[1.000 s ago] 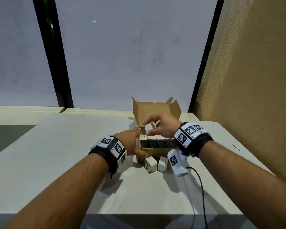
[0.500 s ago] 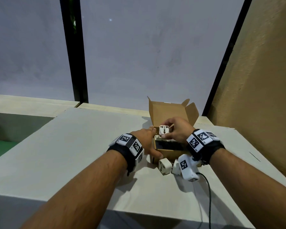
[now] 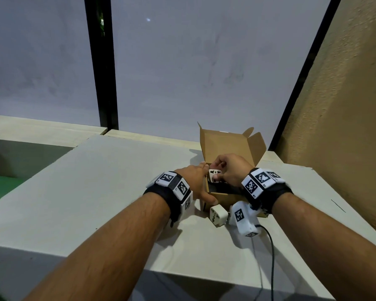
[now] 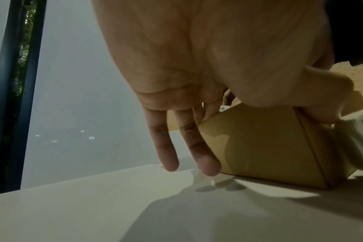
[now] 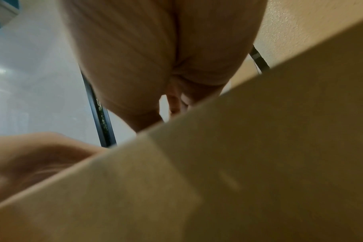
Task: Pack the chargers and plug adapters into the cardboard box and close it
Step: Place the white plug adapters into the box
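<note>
Right hand pinches a white plug adapter over the open cardboard box; left hand grips its corner. 1 loose adapter lies on the counter by the wrists, unpacked.

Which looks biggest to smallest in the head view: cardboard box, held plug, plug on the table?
Largest: cardboard box.
Then plug on the table and held plug: alike; the table one sits nearer, so unranked.

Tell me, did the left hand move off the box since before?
No. Against the cardboard box, the left hand still holds its left near corner, thumb on the front wall.
</note>
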A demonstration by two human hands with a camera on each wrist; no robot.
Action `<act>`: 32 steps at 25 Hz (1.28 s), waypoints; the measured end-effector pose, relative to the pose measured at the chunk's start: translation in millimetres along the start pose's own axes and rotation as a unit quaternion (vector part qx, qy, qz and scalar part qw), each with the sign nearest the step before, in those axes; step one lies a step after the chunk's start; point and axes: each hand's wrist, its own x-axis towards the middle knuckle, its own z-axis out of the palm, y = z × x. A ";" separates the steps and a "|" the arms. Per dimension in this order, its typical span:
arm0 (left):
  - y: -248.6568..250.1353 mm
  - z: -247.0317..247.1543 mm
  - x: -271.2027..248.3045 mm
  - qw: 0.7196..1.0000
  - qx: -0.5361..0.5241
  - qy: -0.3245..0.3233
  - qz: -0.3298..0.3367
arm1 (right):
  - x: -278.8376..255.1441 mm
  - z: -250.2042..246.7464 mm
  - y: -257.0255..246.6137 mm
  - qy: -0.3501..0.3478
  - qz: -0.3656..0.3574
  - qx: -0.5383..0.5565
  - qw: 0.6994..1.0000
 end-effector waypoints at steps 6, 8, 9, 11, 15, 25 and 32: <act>0.7 -1.6 -2.4 1.000 0.014 0.004 0.008 | 3.8 6.0 3.1 0.014 -0.007 -0.042 0.999; 1.4 -2.1 -1.9 1.000 0.017 0.004 0.009 | 4.8 9.3 4.4 0.015 -0.014 -0.047 0.999; 2.0 -2.5 -2.4 1.000 0.020 0.004 0.009 | 4.5 11.4 4.2 0.015 -0.013 -0.041 0.999; 3.3 -2.7 -3.9 0.999 0.033 0.004 0.002 | 2.3 13.3 3.2 0.014 -0.010 -0.033 0.999; 5.2 -3.9 -3.2 0.999 0.039 -0.004 -0.006 | -19.9 -2.3 0.3 0.044 -0.036 -0.075 0.996; 4.6 -3.7 1.8 0.999 0.045 -0.005 -0.001 | -113.1 -2.6 5.6 -0.120 -0.145 -0.255 0.948; 1.3 -1.4 4.1 0.999 0.046 -0.014 -0.005 | -118.5 -10.8 15.3 -0.151 -0.144 -0.212 0.955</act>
